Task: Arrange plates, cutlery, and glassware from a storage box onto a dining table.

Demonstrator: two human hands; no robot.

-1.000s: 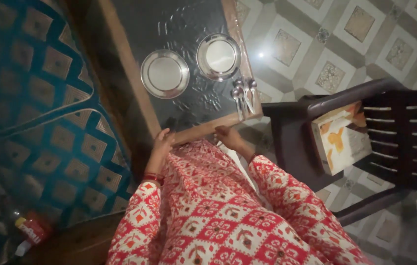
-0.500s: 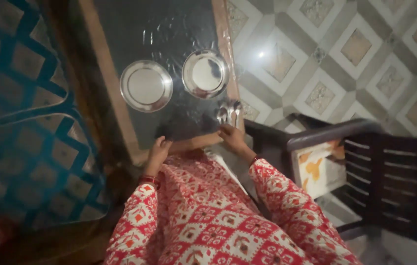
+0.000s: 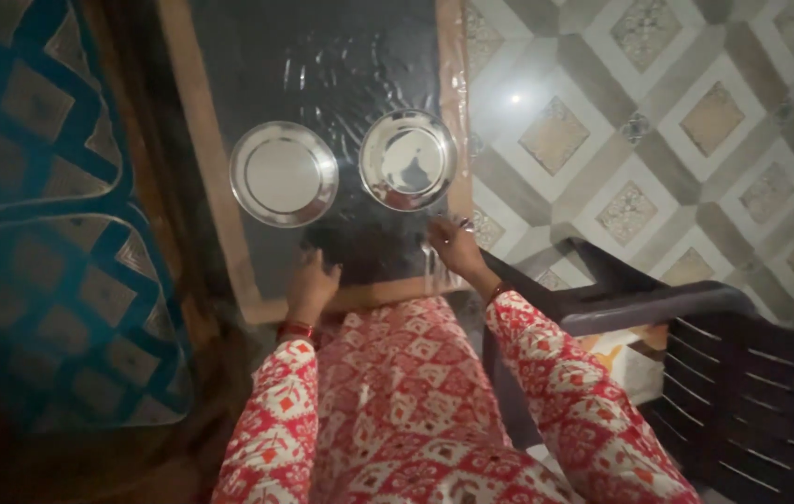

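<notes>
Two round steel plates lie side by side on a dark glass-topped table (image 3: 229,233) with a wooden frame: the left plate (image 3: 283,174) and the right plate (image 3: 408,160). My left hand (image 3: 311,287) rests on the glass near the table's front edge, below the left plate, with fingers spread and nothing in it. My right hand (image 3: 453,248) sits at the table's front right corner, just below the right plate. Its fingers are closed over shiny metal spoons (image 3: 462,222), of which only a tip shows. Both sleeves are red and white patterned.
A dark plastic chair (image 3: 742,392) stands close on the right, with an orange and white packet (image 3: 630,359) on its seat. A blue patterned fabric (image 3: 33,233) covers the left side. Patterned floor tiles (image 3: 649,140) lie to the right of the table.
The view has moved closer over the table. My right hand has reached forward onto the spoons at the table's corner and covers them. My left hand has slid onto the glass.
</notes>
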